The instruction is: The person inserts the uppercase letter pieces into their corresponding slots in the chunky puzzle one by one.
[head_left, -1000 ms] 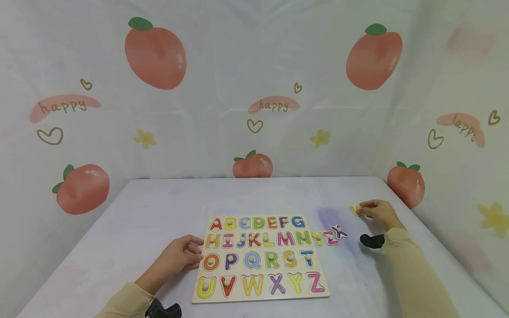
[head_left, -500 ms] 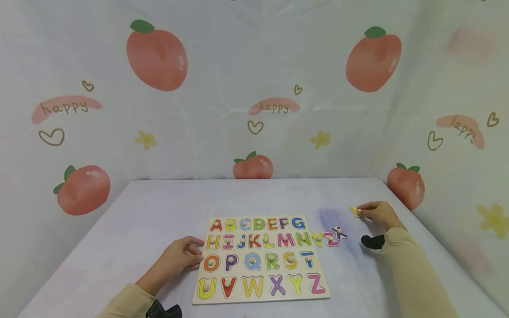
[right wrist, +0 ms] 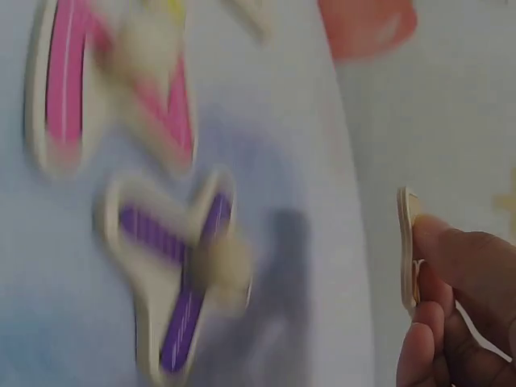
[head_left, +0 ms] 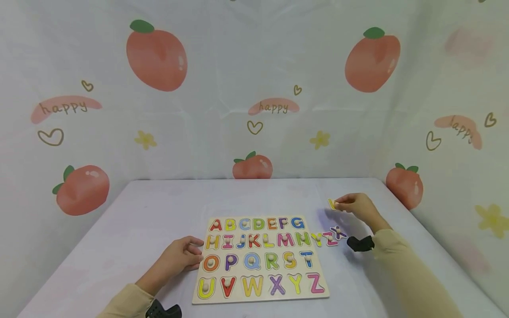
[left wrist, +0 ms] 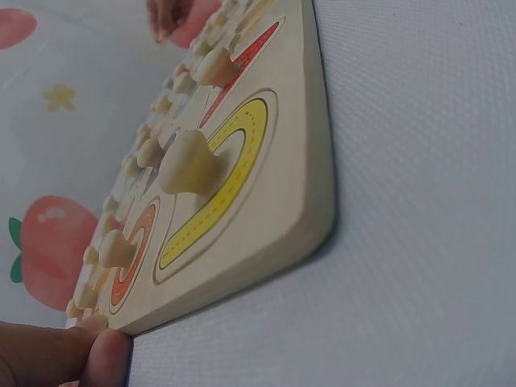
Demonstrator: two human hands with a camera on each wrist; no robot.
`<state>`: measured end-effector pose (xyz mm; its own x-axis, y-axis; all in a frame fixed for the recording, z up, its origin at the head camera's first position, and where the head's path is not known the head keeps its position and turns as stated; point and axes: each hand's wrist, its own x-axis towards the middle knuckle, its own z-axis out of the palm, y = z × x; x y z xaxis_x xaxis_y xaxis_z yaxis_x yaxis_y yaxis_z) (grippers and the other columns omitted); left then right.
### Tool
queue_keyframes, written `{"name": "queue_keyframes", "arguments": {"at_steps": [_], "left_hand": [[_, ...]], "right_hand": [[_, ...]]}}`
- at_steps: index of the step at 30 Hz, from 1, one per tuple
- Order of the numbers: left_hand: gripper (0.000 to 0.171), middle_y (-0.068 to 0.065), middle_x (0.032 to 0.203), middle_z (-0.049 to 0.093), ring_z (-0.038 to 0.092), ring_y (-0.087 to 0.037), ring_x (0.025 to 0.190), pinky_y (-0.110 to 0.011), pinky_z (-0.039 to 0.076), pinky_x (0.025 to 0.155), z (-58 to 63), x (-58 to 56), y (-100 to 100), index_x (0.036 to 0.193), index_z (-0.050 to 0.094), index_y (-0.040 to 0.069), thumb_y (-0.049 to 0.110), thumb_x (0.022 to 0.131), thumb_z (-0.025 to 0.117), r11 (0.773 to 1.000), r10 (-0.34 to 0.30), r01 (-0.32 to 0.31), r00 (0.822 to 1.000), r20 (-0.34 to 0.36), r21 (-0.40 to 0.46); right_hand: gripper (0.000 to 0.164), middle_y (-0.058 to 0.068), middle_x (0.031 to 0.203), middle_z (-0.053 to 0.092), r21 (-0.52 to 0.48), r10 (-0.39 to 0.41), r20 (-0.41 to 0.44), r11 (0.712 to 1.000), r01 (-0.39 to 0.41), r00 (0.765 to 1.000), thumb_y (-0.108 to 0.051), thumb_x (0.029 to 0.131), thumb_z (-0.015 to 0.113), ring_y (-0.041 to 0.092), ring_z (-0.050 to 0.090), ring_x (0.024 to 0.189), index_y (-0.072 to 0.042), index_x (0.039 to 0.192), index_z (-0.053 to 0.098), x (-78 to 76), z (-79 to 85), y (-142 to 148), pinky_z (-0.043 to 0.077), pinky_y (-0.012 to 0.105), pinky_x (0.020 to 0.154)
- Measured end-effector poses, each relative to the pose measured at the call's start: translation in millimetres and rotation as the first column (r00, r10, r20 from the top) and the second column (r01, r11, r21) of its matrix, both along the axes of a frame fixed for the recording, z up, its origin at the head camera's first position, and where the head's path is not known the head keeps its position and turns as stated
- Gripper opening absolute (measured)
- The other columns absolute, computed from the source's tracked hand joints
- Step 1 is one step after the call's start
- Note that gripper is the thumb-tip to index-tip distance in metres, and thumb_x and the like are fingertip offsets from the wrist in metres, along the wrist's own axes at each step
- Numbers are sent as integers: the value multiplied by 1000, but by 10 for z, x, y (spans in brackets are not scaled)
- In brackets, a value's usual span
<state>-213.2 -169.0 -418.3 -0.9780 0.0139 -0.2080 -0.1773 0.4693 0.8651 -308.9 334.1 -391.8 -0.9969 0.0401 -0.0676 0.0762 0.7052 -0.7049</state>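
A wooden alphabet puzzle board (head_left: 322, 265) lies on the table, most of its letters carrying round knobs. The W, X, Y and Z spots in its bottom row show no knobs. My left hand (head_left: 179, 256) touches the board's left edge with relaxed fingers, seen beside the O in the left wrist view. Above the table at the right, my right hand (head_left: 361, 208) pinches a yellow letter puzzle piece (head_left: 332, 204), which stands edge-on in the right wrist view; my fingers cover part of it.
Right of the board lie a yellow Y piece (head_left: 317, 239), a pink Z piece (head_left: 330, 239) and a purple X piece (head_left: 338, 232), close together. A printed fabric backdrop (head_left: 214, 145) rises behind the table (head_left: 159, 198).
My right hand has lifted the yellow letter puzzle piece from the far right of the table and carried it leftward. The left hand and the board have stayed in place.
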Motion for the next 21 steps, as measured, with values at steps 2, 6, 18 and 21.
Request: {"name": "queue_keyframes", "arguments": {"at_steps": [2,6,18,21], "left_hand": [[39,-10,89,60,61,-14,70,-29,60,62,-7,-3,-4,118,58,-6,-4,81,71,1000,-4,4,1000,-2,-3],[39,-11,89,60,61,-14,70,-30,60,62,-10,-8,-9,118,58,-6,-4,81,71,1000,-8,8,1000,-3,-2],[40,-10,90,60,61,-14,71,-30,60,62,-6,-15,-7,119,58,-5,-3,81,71,1000,-3,3,1000,6,-9],[40,-10,90,60,62,-14,71,-30,60,62,-1,-12,-5,119,58,-5,-3,81,71,1000,-2,2,1000,9,-9]], "right_hand": [[38,13,104,69,-10,27,-7,1000,-27,1000,-32,88,71,27,59,94,-3,112,68,32,68,-183,51,40,82],[32,7,97,70,-42,90,-35,995,-92,995,-30,86,73,29,61,92,-5,107,70,159,193,-561,52,43,84],[15,-2,75,68,-137,319,-98,934,-330,943,-21,80,79,22,65,73,-9,87,72,721,266,-1554,53,29,64],[14,-3,73,67,-141,375,-111,911,-388,920,-20,79,80,16,61,67,-9,84,71,852,234,-1716,50,24,58]]}}
